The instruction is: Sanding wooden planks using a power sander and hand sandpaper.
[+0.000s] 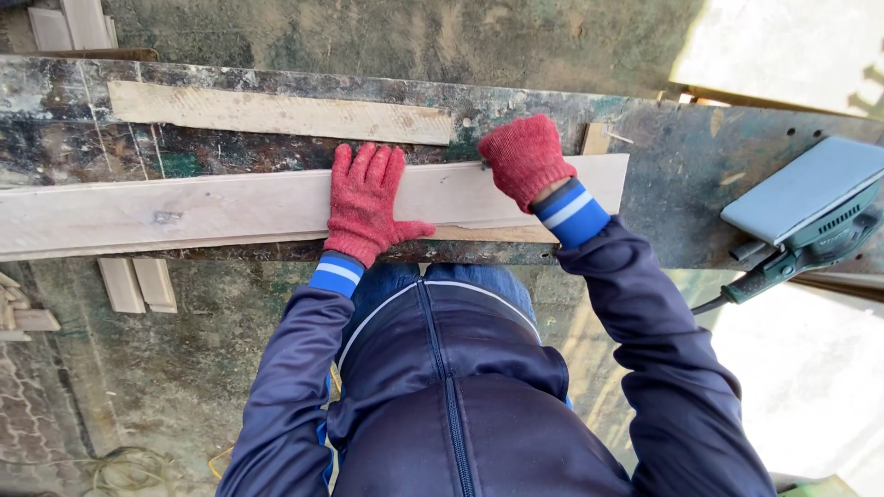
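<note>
A long pale wooden plank (184,210) lies lengthwise on a worn, paint-stained workbench (700,175). My left hand (366,207), in a red knit glove, presses flat on the plank with its fingers spread. My right hand (525,158), also in a red glove, is closed in a fist at the plank's far edge. A small dark tip of a pointed tool (483,166) pokes out of the fist and touches the wood; I cannot tell what kind of tool it is. A thin wooden strip (497,234) shows under the plank's near edge.
A thinner, rougher board (276,115) lies along the bench behind the plank. A small wood block (596,138) sits by my right hand. A green electric sander (810,198) with a cable rests at the bench's right end. Wood offcuts (138,283) lie on the ground below.
</note>
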